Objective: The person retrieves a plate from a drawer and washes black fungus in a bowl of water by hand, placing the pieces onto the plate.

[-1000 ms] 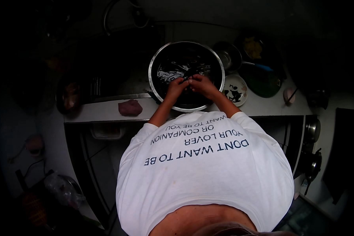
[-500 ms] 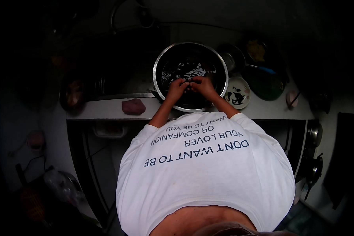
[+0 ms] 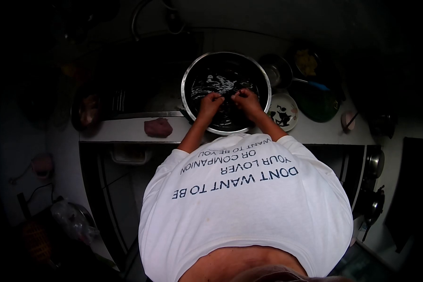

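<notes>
The basin lies beneath both hands, their fingertips pinched, on what I cannot tell.

head view, facing down at basin

Both hands over rippling water

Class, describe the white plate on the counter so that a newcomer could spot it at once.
Start at the big round basin with both hands over it. Just past its right side, nearer the person than the blue-handled pan, sits the white plate. Its pale surface with black shapes sets it apart from the dark pan and the dark green round item.
</notes>
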Demonstrator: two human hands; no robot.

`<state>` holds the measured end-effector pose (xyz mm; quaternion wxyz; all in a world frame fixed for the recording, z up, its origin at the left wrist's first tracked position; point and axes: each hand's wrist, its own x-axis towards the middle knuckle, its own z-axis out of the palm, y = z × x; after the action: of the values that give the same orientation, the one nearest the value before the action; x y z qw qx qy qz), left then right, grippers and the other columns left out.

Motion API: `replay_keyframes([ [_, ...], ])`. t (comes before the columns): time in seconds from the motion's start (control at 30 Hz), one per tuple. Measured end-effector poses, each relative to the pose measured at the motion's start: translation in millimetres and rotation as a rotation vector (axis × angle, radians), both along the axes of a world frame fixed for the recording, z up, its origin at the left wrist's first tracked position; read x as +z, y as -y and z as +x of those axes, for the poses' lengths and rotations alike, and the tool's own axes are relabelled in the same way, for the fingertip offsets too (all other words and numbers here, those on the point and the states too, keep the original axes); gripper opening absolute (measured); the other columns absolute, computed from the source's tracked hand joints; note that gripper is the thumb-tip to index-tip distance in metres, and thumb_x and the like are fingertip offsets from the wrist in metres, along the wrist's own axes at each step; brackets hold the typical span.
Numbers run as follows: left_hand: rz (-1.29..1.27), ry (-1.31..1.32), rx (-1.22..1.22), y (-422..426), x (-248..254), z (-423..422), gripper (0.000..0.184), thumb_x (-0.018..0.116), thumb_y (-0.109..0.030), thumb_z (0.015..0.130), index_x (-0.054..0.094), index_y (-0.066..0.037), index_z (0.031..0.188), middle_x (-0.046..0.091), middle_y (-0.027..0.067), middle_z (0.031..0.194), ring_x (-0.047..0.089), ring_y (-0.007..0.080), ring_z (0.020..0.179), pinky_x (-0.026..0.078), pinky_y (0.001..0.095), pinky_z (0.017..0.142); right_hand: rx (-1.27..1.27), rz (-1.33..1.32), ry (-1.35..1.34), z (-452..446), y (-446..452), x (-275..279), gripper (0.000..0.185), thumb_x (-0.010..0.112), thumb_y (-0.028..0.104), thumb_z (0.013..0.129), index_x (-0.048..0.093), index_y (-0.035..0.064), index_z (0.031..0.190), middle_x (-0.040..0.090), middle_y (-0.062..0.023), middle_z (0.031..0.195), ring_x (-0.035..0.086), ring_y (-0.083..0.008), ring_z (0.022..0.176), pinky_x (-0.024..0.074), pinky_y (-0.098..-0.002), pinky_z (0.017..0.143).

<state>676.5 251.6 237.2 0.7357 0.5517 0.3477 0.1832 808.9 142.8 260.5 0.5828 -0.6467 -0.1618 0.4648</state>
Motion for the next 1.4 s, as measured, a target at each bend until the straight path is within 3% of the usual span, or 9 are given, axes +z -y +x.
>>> replay_keyframes([
  [0.3,-0.011,0.036,-0.068,5,-4,5,0.013,0.06,-0.016,0.079,0.058,-0.004,0.083,0.055,0.0,0.072,0.052,0.0071,0.064,0.043,0.0211,0.054,0.201,-0.011,-0.184,-6,1,13,0.016,0.063,0.016,0.079,0.054,0.0057,0.087,0.055,-0.0002,0.075,0.053,-0.0068,0.061,0.0406,-0.0176,0.05],
  [0.43,0.175,-0.035,-0.181,0,-1,1,0.013,0.058,-0.017,0.08,0.058,-0.004,0.079,0.055,0.0009,0.068,0.05,0.0065,0.063,0.041,0.021,0.053,0.269,-0.039,0.124,-7,1,3,0.014,0.063,0.014,0.077,0.057,0.0035,0.086,0.057,-0.0013,0.072,0.054,-0.0069,0.06,0.0425,-0.0189,0.053],
  [0.53,0.352,-0.052,-0.037,2,-14,5,0.015,0.057,-0.017,0.081,0.058,-0.003,0.075,0.054,0.0013,0.065,0.049,0.006,0.062,0.039,0.0211,0.053,0.223,0.036,0.343,-13,-2,1,0.013,0.063,0.012,0.076,0.059,0.0013,0.082,0.058,-0.0028,0.067,0.053,-0.0072,0.057,0.0432,-0.0214,0.053],
  [0.7,0.04,-0.07,0.178,4,-39,10,0.015,0.056,-0.019,0.082,0.057,-0.004,0.08,0.051,0.0004,0.067,0.049,0.0083,0.061,0.043,0.0244,0.053,0.156,0.111,0.468,-23,-2,22,0.013,0.062,0.012,0.078,0.058,0.0013,0.084,0.058,-0.0031,0.067,0.054,-0.0077,0.057,0.0433,-0.0215,0.053],
  [0.97,-0.222,0.037,0.024,4,7,-1,0.014,0.055,-0.02,0.084,0.055,-0.006,0.088,0.052,0.0001,0.074,0.051,0.0082,0.065,0.049,0.025,0.059,0.048,0.09,0.097,-8,4,24,0.015,0.055,0.012,0.083,0.054,0.0027,0.095,0.057,-0.0049,0.081,0.055,-0.0095,0.061,0.0463,-0.0203,0.052],
  [1.13,-0.229,0.076,-0.071,17,13,4,0.016,0.051,-0.019,0.086,0.053,-0.007,0.097,0.053,0.0022,0.082,0.051,0.0093,0.069,0.049,0.0256,0.06,0.181,0.05,0.238,-15,2,24,0.018,0.058,0.013,0.081,0.055,0.0048,0.097,0.056,-0.0025,0.078,0.053,-0.0077,0.063,0.0448,-0.0205,0.051],
  [1.2,-0.412,0.151,-0.051,16,16,-1,0.017,0.05,-0.017,0.086,0.051,-0.007,0.1,0.054,0.0048,0.085,0.053,0.0135,0.072,0.049,0.0283,0.066,0.129,0.023,0.246,-9,2,11,0.017,0.058,0.013,0.081,0.055,0.0052,0.096,0.055,-0.0018,0.077,0.052,-0.0075,0.062,0.0438,-0.0201,0.05],
  [1.3,-0.6,0.308,-0.045,7,15,-11,0.021,0.048,-0.01,0.085,0.049,-0.004,0.104,0.055,0.0092,0.092,0.056,0.0199,0.081,0.048,0.0311,0.075,-0.008,0.071,-0.075,1,8,7,0.015,0.057,0.012,0.082,0.055,0.0058,0.095,0.054,-0.0011,0.079,0.051,-0.0079,0.064,0.043,-0.0199,0.052],
  [1.4,-0.476,0.298,-0.034,7,18,-13,0.025,0.047,-0.004,0.083,0.047,0.0,0.107,0.053,0.0116,0.097,0.057,0.0221,0.09,0.048,0.0317,0.077,-0.057,0.118,-0.22,3,15,13,0.014,0.056,0.013,0.083,0.055,0.006,0.095,0.053,-0.0007,0.082,0.051,-0.0087,0.068,0.0436,-0.0205,0.056],
])
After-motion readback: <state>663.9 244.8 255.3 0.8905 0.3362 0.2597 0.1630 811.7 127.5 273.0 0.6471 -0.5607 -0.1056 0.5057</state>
